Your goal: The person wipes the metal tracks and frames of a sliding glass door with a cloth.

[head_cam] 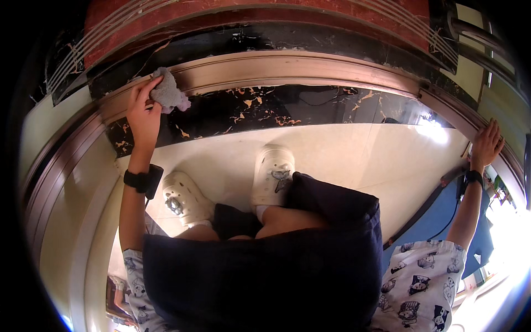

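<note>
A crumpled grey cloth [168,91] is gripped in my left hand [143,112]. The cloth lies against the left end of a copper-coloured metal door sill [298,68], near the corner where the sill meets the left door frame [68,162]. Part of the sill is hidden under the cloth and fingers. At the far right, my right hand [487,143] rests on the metal frame [456,108] with no object seen in it. Its fingers are extended and lie close together along the frame.
Black marble with orange veins [249,106] borders the sill. A red stone step [269,8] lies beyond it. My cream clogs [274,174] stand on the pale tiled floor [340,162]. Metal bars [481,35] are at upper right, and a blue mat [431,220] lies at right.
</note>
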Action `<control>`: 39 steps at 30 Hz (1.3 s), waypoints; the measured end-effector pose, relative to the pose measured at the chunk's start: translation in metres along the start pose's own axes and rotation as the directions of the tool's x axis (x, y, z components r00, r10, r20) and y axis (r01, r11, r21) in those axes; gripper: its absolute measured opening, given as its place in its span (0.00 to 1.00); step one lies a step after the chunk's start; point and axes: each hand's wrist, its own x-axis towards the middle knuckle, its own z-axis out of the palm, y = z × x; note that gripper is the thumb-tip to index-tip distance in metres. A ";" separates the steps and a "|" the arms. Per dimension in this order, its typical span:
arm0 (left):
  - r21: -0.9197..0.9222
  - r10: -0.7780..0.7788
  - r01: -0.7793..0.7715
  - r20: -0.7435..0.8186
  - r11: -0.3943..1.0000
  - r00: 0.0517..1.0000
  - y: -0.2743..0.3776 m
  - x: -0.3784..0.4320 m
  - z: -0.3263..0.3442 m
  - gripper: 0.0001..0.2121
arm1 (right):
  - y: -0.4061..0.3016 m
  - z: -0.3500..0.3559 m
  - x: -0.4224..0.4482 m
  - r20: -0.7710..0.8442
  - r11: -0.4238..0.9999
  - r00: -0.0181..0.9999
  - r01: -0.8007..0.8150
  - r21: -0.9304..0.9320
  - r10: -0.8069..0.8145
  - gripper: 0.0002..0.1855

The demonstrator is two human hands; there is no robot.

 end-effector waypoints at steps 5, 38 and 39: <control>-0.048 -0.009 0.008 -0.030 0.999 1.000 -0.007 -0.003 0.003 0.23 | -0.003 0.008 -0.001 -0.131 0.997 0.991 -0.017 0.077 0.027 0.24; 0.305 -0.164 0.148 0.029 0.941 0.986 -0.015 0.009 -0.079 0.17 | -0.090 -0.124 -0.015 -0.644 0.034 0.761 0.643 0.765 0.076 0.15; 0.352 -0.188 0.183 -0.023 0.918 0.982 -0.023 0.010 -0.085 0.17 | -0.099 -0.155 -0.020 -0.652 -0.057 0.755 0.655 0.753 0.067 0.13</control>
